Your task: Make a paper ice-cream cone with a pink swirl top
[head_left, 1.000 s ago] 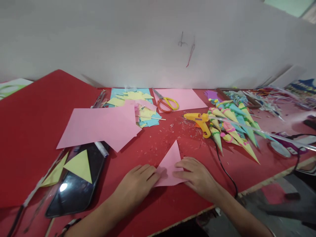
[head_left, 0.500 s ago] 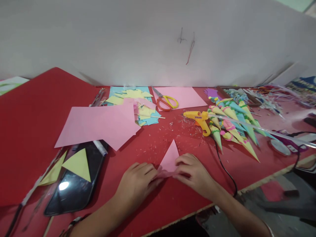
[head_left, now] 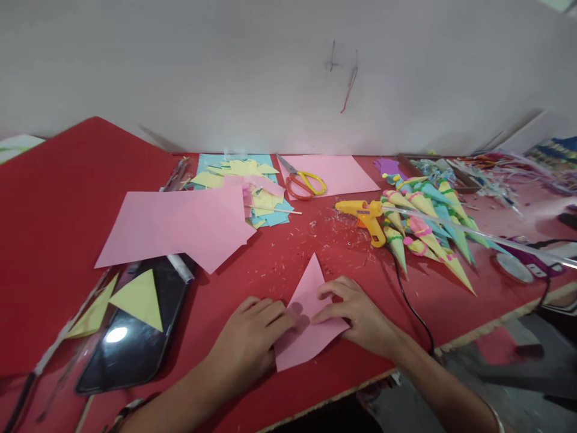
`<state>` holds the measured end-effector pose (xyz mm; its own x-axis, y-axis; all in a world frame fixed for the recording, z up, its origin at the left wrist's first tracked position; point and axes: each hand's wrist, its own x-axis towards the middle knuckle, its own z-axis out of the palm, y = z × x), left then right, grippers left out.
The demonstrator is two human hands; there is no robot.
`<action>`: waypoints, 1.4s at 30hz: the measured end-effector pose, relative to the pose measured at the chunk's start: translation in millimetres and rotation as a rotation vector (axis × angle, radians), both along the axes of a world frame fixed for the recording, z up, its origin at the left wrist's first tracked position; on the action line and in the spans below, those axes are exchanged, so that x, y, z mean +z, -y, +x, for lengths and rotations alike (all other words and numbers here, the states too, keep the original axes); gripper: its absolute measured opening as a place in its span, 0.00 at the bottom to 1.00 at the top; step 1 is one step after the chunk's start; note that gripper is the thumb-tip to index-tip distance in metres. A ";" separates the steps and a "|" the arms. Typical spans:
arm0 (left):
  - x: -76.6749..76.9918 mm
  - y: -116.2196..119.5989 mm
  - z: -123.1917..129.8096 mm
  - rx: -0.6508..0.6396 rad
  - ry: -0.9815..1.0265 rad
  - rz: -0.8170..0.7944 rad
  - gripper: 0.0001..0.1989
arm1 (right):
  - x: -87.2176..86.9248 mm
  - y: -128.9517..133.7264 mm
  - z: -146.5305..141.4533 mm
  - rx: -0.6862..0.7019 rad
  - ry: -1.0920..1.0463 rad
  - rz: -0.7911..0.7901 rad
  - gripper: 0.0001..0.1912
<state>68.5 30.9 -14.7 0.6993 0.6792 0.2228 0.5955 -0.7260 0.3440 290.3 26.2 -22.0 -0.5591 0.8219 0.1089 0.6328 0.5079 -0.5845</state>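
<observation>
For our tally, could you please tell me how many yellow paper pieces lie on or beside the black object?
2: a triangular piece on the black object, another piece left of it. More may be hidden.

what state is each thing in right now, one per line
pink paper piece: on the table, under both hands' fingers
left hand: fingers on paper
right hand: fingers bent, on paper
scissors: lying down, blades seemingly closed
glue gun: on its side, power unclear
paper cones: trimmed, heaped
yellow triangle: lying on black slab
black slab: flat, partly covered
</observation>
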 end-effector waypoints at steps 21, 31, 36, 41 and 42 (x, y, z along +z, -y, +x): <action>-3.2 -3.3 -1.9 0.195 -0.167 -0.096 0.11 | -2.0 4.5 -19.3 -0.400 0.067 0.011 0.13; 5.3 -17.3 -17.1 -0.226 -0.242 0.221 0.25 | -3.3 2.0 -18.4 -0.366 0.110 0.009 0.12; 12.2 -15.6 -27.3 -0.346 -0.300 0.263 0.22 | -2.2 1.5 -18.7 -0.378 0.120 0.006 0.14; 13.5 -15.5 -48.7 -0.350 -0.295 0.253 0.19 | -7.6 4.7 -16.6 -0.379 0.115 0.088 0.14; 14.1 -15.8 -51.1 -0.342 -0.293 0.250 0.19 | -8.7 6.9 -16.2 -0.390 0.131 0.146 0.17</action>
<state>17.4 46.7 -0.6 0.9297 0.3514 0.1108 0.3547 -0.9349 -0.0108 274.0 19.3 -30.6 -0.2264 0.9556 0.1884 0.8580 0.2872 -0.4259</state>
